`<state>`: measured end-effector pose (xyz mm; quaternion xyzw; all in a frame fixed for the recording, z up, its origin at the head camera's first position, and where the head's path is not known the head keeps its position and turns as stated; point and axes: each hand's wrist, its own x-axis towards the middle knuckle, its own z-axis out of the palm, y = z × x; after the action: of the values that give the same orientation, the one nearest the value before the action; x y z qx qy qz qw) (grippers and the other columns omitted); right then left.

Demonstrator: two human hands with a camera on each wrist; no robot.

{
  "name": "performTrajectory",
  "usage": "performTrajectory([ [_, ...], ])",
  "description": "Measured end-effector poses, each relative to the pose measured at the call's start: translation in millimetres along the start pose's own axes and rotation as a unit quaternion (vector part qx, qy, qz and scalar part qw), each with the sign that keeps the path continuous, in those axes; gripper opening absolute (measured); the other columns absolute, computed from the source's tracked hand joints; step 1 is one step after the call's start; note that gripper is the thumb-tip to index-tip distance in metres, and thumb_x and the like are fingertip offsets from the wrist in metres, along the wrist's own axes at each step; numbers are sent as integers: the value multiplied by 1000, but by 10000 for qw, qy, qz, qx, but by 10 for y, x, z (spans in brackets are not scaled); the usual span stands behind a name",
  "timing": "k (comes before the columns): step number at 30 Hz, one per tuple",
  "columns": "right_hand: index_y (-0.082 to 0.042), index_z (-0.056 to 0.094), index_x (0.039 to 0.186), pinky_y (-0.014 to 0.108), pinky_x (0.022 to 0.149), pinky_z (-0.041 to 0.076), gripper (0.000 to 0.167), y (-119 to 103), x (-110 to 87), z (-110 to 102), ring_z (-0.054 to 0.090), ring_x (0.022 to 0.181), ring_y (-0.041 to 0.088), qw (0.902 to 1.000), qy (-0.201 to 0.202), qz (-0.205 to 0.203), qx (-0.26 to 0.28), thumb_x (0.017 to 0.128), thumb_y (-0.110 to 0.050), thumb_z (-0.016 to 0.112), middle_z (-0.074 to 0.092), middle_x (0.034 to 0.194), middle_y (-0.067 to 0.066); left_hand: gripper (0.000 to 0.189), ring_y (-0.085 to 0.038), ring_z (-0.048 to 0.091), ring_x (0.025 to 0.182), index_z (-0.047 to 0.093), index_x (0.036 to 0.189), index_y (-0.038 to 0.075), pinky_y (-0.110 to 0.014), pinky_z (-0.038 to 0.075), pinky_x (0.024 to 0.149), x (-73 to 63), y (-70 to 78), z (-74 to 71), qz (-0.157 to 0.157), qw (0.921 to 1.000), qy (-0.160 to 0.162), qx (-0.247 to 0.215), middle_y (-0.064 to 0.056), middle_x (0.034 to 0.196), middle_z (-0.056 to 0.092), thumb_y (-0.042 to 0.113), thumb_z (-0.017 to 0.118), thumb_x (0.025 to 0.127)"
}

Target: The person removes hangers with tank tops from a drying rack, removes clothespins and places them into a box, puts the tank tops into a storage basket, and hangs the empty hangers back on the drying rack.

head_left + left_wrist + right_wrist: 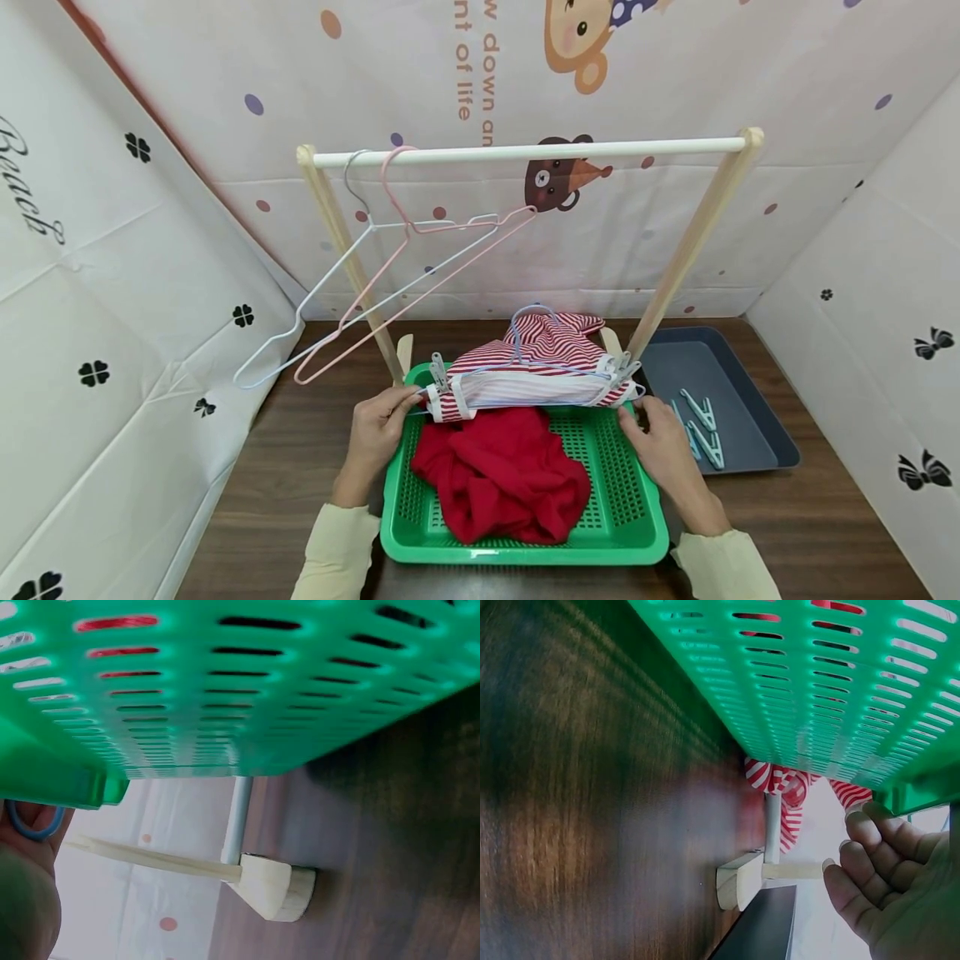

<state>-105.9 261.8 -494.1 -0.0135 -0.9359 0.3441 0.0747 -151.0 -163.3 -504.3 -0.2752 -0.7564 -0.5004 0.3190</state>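
A red-and-white striped garment (558,337) lies over the back of the green basket (525,554), with a light blue hanger (534,308) on it. Two grey clothespins (438,372) clip its white band, one near each end. My left hand (381,429) pinches the hanger's left end; in the left wrist view a blue loop (34,829) shows at the fingers. At the opposite end, my right hand (660,442) grips the hanger between thumb and fingers, its other fingers (855,859) curled below the basket rim. Crumpled red cloth (502,479) fills the basket's middle.
Behind the basket stands a wooden rack with a white bar (525,152). A white hanger (296,321) and a pink hanger (390,267) hang at its left. On the right, a dark tray (742,400) holds several light blue clothespins (708,442).
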Motion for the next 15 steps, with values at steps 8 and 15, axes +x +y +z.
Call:
performTrajectory([
  [8,2,60,107,43,74,40,27,-9,-1,7,50,87,30,10000,5,60,59,110,-25,58,56,95,15,29,-27,74,81,81,99,-3,-15,54,88,-2,33,-23,-102,9996,-251,2,-15,93,79,-23,79,78],
  [15,3,62,108,43,73,43,28,-1,-4,-20,53,88,30,10000,37,-10,-64,109,-25,58,58,98,16,34,-24,75,84,81,100,-3,-14,55,85,-6,69,-35,-307,9988,-367,-79,-14,94,79,-27,77,77],
])
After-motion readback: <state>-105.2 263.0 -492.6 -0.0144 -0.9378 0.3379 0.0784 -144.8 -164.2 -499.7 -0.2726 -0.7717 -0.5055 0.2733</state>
